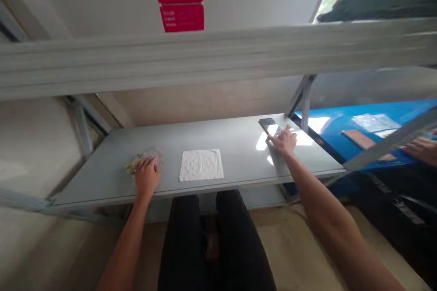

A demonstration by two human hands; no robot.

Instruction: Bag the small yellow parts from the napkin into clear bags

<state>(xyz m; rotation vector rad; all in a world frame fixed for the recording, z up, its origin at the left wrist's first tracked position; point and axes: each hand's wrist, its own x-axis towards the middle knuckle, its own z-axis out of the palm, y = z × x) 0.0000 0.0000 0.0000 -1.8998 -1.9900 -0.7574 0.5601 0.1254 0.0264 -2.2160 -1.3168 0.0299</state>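
Beam edge [218,61] above, packet [133,165] and phone [267,122] lie apart.

The left hand [147,175] is resting on a crumpled clear plastic packet [139,162]; the right hand [285,140] is touching a smartphone [268,123]; a white cloth [201,165] is lying flat between them.

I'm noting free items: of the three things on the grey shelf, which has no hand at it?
The white cloth, lying flat between the others. The left hand is on the crinkled plastic, and the right hand is at the dark slab.
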